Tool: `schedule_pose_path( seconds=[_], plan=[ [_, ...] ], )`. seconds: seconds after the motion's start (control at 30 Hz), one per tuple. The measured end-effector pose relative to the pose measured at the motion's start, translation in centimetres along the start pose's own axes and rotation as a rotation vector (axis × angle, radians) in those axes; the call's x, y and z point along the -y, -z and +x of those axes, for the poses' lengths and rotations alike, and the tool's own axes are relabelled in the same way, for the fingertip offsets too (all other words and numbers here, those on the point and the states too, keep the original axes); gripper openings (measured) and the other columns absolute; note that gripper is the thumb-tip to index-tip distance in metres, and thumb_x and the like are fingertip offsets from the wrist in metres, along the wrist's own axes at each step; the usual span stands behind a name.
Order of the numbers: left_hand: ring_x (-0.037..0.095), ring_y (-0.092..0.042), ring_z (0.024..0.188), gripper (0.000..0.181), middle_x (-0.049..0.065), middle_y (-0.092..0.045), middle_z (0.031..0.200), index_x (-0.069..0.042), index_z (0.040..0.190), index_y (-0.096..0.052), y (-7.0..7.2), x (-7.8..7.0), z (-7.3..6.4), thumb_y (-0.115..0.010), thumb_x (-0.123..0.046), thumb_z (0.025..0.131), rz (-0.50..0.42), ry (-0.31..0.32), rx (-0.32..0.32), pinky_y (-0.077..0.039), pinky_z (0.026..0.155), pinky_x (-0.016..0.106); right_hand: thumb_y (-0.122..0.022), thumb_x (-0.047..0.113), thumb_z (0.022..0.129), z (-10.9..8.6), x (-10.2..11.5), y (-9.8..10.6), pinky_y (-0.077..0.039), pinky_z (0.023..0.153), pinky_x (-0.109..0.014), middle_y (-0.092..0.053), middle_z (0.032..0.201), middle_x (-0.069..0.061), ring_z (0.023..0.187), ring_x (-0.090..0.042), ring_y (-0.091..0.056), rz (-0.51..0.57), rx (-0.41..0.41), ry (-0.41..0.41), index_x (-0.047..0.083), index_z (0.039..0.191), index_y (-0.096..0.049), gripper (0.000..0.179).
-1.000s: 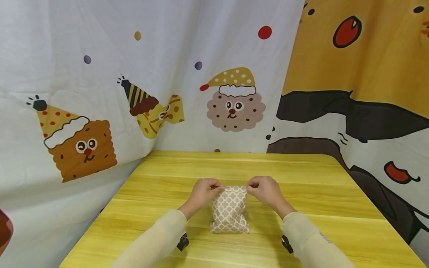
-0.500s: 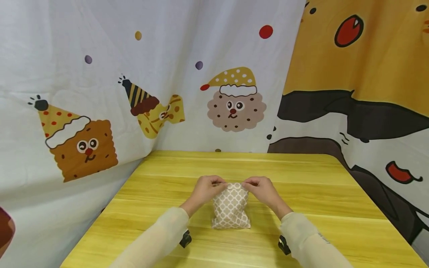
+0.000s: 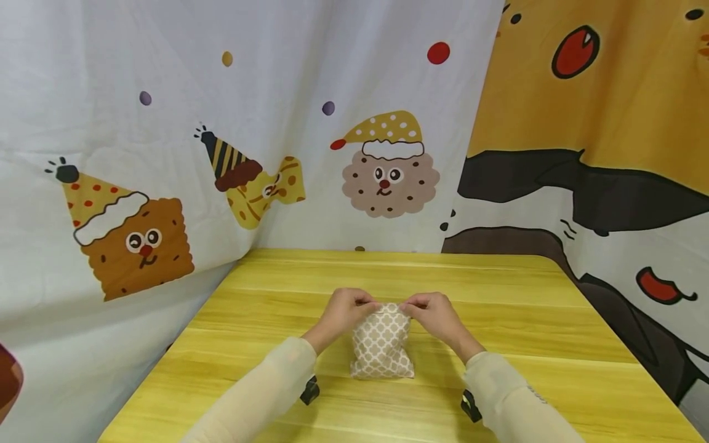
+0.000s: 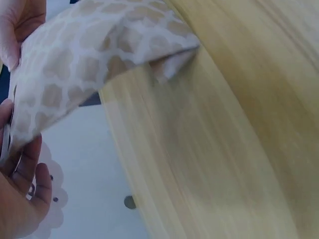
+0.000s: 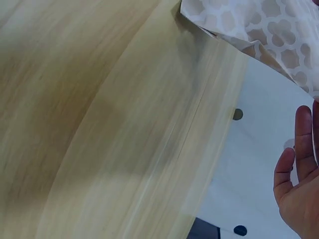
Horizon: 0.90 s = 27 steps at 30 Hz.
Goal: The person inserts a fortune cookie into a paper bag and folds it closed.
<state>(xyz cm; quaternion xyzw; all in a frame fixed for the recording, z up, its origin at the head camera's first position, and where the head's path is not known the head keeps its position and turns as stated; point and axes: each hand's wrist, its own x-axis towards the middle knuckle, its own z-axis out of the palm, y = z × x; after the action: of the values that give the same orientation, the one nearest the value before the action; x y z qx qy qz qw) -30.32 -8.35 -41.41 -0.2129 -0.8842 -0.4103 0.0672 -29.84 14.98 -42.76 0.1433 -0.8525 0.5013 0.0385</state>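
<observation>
In the head view a small beige pouch (image 3: 382,347) with a white lattice pattern stands near the middle of the table, its top edge between my two hands. My left hand (image 3: 342,312) pinches the top left corner, and my right hand (image 3: 436,315) pinches the top right corner. The left wrist view shows the pouch (image 4: 89,59) from its side, with a narrow slit along the top edge and my left hand (image 4: 25,194) at its corner. In the right wrist view, part of my right hand (image 5: 301,194) appears below the pouch (image 5: 269,30); its pinching fingertips are cut off.
The light wooden table (image 3: 266,283) reaches back to a white curtain (image 3: 277,74) printed with cartoon biscuits. On the right hangs an orange, black and white printed curtain (image 3: 554,117). Dark wrist straps (image 3: 471,406) show below both sleeves.
Both hands have come closer together, the left moving right and the right moving left onto the pouch's corner. The pouch has shifted slightly away from me. Little differs in the last half second.
</observation>
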Motion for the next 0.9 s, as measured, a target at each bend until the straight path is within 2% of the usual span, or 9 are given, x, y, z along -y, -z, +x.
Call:
schedule_pose_path(
  seconds=[0.23, 0.33, 0.57, 0.73, 0.9],
  plan=[
    [0.008, -0.062, 0.069, 0.015, -0.007, -0.072, 0.083, -0.017, 0.086, -0.078, 0.4, 0.9, -0.2, -0.072, -0.029, 0.092, -0.017, 0.003, -0.03, -0.052, 0.06, 0.026, -0.068, 0.021, 0.096, -0.1, -0.2, 0.4, -0.052, 0.07, -0.034, -0.072, 0.089, 0.0, 0.084, -0.026, -0.065, -0.005, 0.0, -0.023, 0.012, 0.094, -0.079, 0.015],
    [0.009, -0.058, 0.067, 0.015, -0.009, -0.07, 0.081, -0.019, 0.086, -0.078, 0.7, 1.3, -0.2, -0.071, -0.031, 0.093, -0.045, 0.03, -0.029, -0.05, 0.059, 0.026, -0.067, 0.021, 0.097, -0.2, -0.3, 0.6, -0.053, 0.072, -0.034, -0.073, 0.091, 0.0, 0.085, -0.025, -0.067, -0.017, -0.024, -0.028, 0.011, 0.097, -0.079, 0.015],
    [0.01, -0.054, 0.066, 0.014, -0.007, -0.071, 0.084, -0.015, 0.088, -0.077, 0.9, 2.2, -0.3, -0.07, -0.025, 0.094, -0.088, 0.021, -0.055, -0.048, 0.059, 0.026, -0.066, 0.022, 0.098, -0.1, -0.7, 1.0, -0.052, 0.072, -0.034, -0.071, 0.089, 0.0, 0.085, -0.023, -0.065, -0.011, -0.025, -0.044, 0.011, 0.099, -0.078, 0.016],
    [0.014, -0.058, 0.07, 0.014, -0.006, -0.069, 0.082, -0.016, 0.092, -0.078, 0.8, 2.6, -0.5, -0.069, -0.027, 0.095, -0.156, 0.08, -0.054, -0.05, 0.06, 0.028, -0.064, 0.021, 0.099, -0.2, -1.0, 1.1, -0.054, 0.076, -0.036, -0.071, 0.087, -0.002, 0.088, -0.029, -0.067, 0.035, -0.031, -0.056, 0.008, 0.105, -0.077, 0.02],
    [0.023, -0.062, 0.075, 0.013, -0.003, -0.07, 0.084, -0.016, 0.093, -0.078, 0.5, 3.0, -0.4, -0.068, -0.025, 0.096, -0.204, 0.125, -0.052, -0.051, 0.062, 0.031, -0.063, 0.02, 0.099, -0.3, -1.4, 1.3, -0.054, 0.08, -0.041, -0.072, 0.09, -0.005, 0.092, -0.034, -0.067, 0.063, -0.057, -0.081, 0.005, 0.106, -0.077, 0.022]
  ],
)
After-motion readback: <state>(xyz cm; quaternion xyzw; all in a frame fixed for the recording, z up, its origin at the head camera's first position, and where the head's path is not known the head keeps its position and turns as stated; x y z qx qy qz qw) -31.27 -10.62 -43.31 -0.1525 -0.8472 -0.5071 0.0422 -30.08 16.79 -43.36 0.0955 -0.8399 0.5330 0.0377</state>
